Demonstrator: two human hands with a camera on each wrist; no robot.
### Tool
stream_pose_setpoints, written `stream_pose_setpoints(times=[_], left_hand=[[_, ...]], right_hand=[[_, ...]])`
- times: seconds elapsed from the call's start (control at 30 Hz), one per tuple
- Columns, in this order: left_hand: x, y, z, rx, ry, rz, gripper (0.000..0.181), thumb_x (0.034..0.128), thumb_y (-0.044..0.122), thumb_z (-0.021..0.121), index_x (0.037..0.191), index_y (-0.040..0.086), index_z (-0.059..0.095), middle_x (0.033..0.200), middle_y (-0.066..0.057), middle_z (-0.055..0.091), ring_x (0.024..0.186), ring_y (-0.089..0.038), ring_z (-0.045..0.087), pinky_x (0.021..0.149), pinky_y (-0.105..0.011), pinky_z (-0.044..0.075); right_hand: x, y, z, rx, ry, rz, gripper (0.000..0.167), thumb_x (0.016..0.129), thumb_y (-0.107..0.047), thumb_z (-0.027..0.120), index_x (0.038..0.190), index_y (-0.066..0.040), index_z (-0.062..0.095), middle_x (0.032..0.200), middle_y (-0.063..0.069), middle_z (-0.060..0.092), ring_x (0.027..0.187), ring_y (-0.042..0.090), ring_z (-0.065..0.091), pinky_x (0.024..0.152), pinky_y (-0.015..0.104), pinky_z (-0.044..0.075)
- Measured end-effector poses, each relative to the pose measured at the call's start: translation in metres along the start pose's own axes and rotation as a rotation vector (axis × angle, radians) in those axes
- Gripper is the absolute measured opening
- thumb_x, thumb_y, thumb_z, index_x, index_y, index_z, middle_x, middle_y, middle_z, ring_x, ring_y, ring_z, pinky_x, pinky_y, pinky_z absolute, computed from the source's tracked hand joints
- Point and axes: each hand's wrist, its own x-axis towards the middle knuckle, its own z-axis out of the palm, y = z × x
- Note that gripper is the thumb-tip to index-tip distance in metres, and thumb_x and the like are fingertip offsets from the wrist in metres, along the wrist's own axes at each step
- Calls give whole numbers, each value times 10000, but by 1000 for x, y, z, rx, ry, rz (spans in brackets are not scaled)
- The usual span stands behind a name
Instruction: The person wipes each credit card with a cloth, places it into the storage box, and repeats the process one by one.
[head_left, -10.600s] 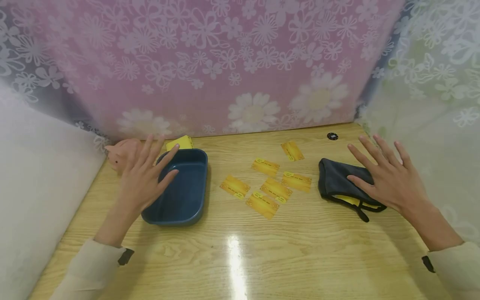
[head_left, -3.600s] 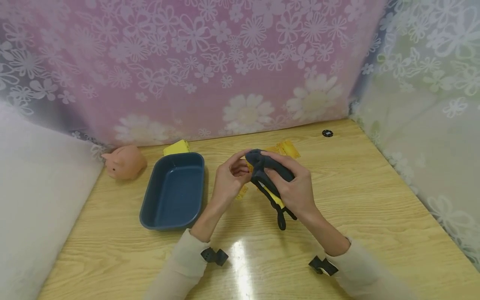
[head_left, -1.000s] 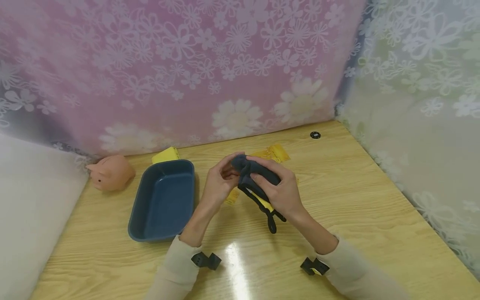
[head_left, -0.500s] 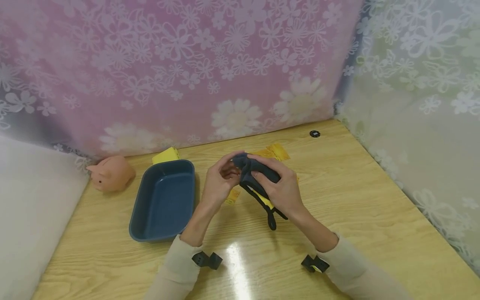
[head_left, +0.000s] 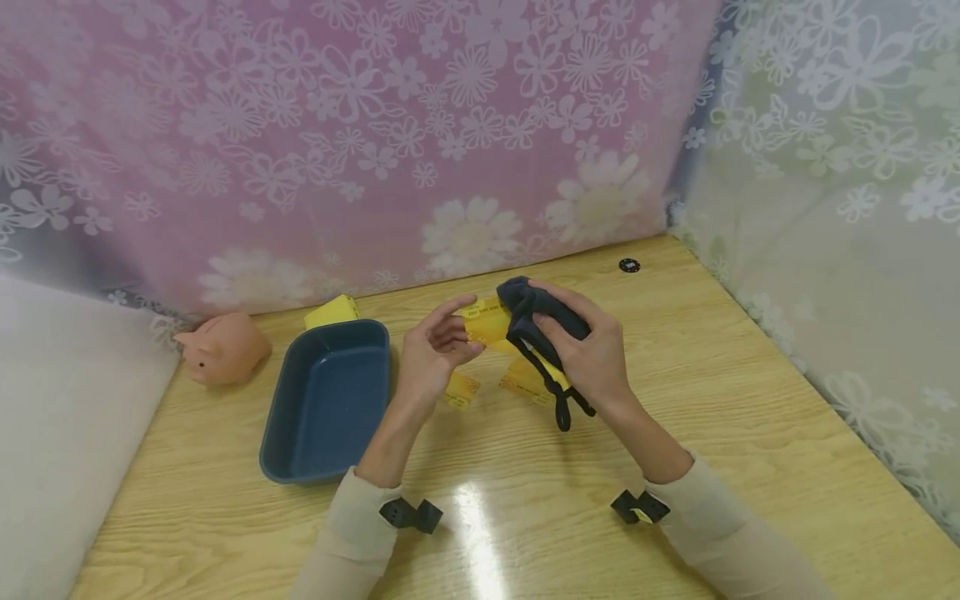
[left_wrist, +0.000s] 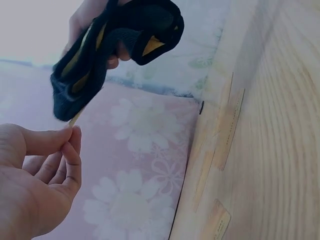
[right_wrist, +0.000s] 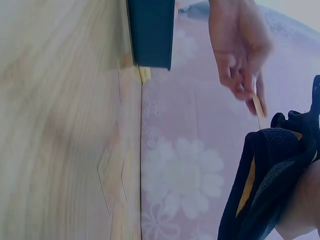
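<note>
My right hand grips a dark, yellow-lined zip pouch above the table, thumb on its near face; a black loop hangs from its lower edge. Beside it, my left hand pinches a yellow-orange card between thumb and fingers. In the left wrist view this card is edge-on, its far end at the pouch; how far it sits inside is hidden. The right wrist view also shows the card between the left fingers and the pouch. More such cards lie on the table below.
Left of the hands stands a dark blue tub. Behind it is a yellow block, and a pink piggy bank sits at the far left. A black round chip lies near the back right corner. Floral cloth walls enclose the table.
Ten seconds ago both hands were spread apart, the pouch lying on the right. It was later lifted between them. Within the last half second pouch and left hand have parted, exposing the pinched card.
</note>
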Motion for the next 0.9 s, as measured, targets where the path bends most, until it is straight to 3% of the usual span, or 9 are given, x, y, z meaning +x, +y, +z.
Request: stream_pose_setpoints(times=[0.27,0.6,0.8,0.9], left_hand=[[2,0,-5,-19,35,-6,565,905,-70,752,1405,181,672,1066,9,657,997,-197,630,882,-300,583],[1,-3,-5,-66,-3,73,479,1001,10,674,1444,184,625,1008,-87,633,755,-200,733,660,-333,586],[0,-2,-4,-110,36,45,518,1004,15,671,1470,228,598,1082,-206,629,726,-170,742,577,-311,594],[-1,-4,-2,-114,75,-4,449,1000,17,679,1426,141,609,1113,-190,640,732,-167,743,558,-314,594]], right_hand=[[13,5,-19,-35,104,59,375,992,-134,730,1350,-246,724,1355,20,691,1159,230,709,871,213,594],[14,-3,-23,51,128,66,394,983,-86,727,1351,-225,724,1372,70,675,1150,238,715,860,246,609],[15,-4,-22,93,126,45,380,990,-64,710,1355,-168,719,1366,92,675,1160,203,706,892,251,601],[14,-4,-22,96,126,49,383,988,-59,710,1356,-166,718,1361,94,677,1148,195,709,892,249,601]])
